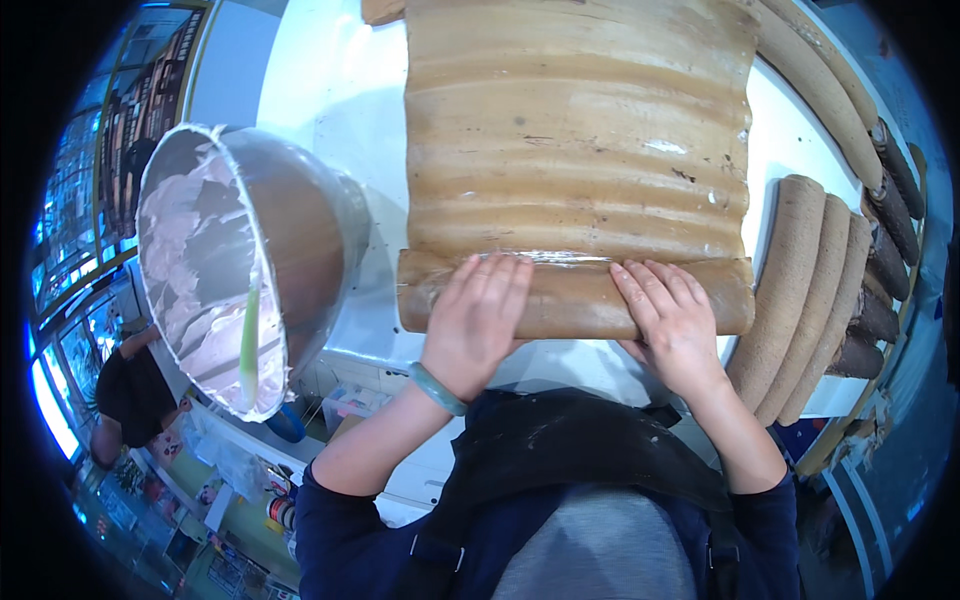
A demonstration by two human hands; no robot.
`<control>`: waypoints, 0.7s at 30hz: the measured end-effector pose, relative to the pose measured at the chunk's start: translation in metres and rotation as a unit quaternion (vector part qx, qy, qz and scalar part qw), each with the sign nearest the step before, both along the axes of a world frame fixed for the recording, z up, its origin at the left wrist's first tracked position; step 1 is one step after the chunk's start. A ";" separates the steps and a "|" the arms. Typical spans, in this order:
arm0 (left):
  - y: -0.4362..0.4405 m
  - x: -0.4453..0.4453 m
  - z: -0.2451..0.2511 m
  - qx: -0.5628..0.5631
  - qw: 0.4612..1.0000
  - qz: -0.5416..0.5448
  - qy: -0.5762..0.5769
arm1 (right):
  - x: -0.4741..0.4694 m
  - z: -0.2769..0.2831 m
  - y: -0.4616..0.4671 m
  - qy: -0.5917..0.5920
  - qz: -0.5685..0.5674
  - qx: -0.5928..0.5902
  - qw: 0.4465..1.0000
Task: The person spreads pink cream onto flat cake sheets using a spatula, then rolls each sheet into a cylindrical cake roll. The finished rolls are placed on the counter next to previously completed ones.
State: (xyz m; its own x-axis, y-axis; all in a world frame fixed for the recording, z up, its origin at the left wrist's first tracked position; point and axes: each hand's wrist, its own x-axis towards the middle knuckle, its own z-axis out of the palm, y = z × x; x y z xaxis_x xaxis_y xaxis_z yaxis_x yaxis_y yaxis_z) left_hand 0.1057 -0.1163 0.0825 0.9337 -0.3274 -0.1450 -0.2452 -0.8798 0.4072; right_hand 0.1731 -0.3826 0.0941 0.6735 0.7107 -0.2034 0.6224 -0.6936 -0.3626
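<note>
A brown baking sheet liner (577, 127), wavy and greasy-looking, lies over the white table in front of me. Its near end is rolled into a thick cylinder (574, 304) along the table's front edge; what is inside the roll is hidden. My left hand (480, 307), with a green bangle at the wrist, lies over the left part of the roll, fingers forward and thumb hidden. My right hand (667, 311) grips the right part the same way, its thumb low at the near side. A large metal bowl (307, 247) with pale pink cream (187, 262) and a green spatula (250, 345) stands at the left.
Several light brown cake rolls (795, 262) lie just right of the liner, with darker rolls (874, 315) beyond them. More long light rolls (832, 105) are at the back right. Another person (135, 390) stands at the far left, beside a cluttered counter.
</note>
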 end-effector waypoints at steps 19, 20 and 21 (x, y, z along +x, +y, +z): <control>-0.026 0.019 -0.001 -0.046 0.997 -0.062 0.003 | 0.012 0.003 -0.043 0.018 -0.001 -0.079 0.997; -0.025 0.020 -0.002 -0.051 0.997 -0.063 0.009 | 0.013 0.001 -0.046 -0.016 0.005 -0.033 0.999; -0.024 0.021 -0.002 -0.059 0.996 -0.065 0.012 | 0.013 0.000 -0.048 -0.016 -0.002 -0.017 1.000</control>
State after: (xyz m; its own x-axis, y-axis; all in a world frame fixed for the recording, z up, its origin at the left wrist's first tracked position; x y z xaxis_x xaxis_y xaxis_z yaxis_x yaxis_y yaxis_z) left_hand 0.1270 -0.1404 0.0804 0.8791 -0.4613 -0.1196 -0.3433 -0.7871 0.5125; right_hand 0.1865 -0.4310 0.0945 0.6825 0.7013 -0.2056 0.6305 -0.7073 -0.3197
